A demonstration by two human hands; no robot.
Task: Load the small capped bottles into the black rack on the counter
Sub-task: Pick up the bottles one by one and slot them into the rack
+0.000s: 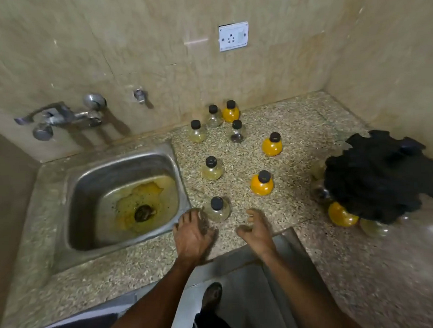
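Speckled stone counter (307, 126) is running along a beige tiled wall (157, 43), steel sink (122, 167) sitting sunk into it at left with yellowish residue pooling round the drain. Black rack (380, 175) is standing on the counter at far right, well apart from the hands, already carrying bottles: an orange one (340, 214) and a few clear ones are poking out under its left and lower edges. Eight loose capped bottles are standing upright on the counter between sink and rack; three are orange, e.g. (261, 184), the rest clear or pale. Nearest clear bottle (217, 209) is sitting just by the sink's corner. Left hand (194, 234) is lying blurred, fingers spread beside that bottle; contact cannot be told, no grasp showing. Right hand (257, 230) is hovering nearby, fingers loosely curled, holding nothing. Wall tap (61, 117) is sitting above the sink, socket (233, 36) higher up.
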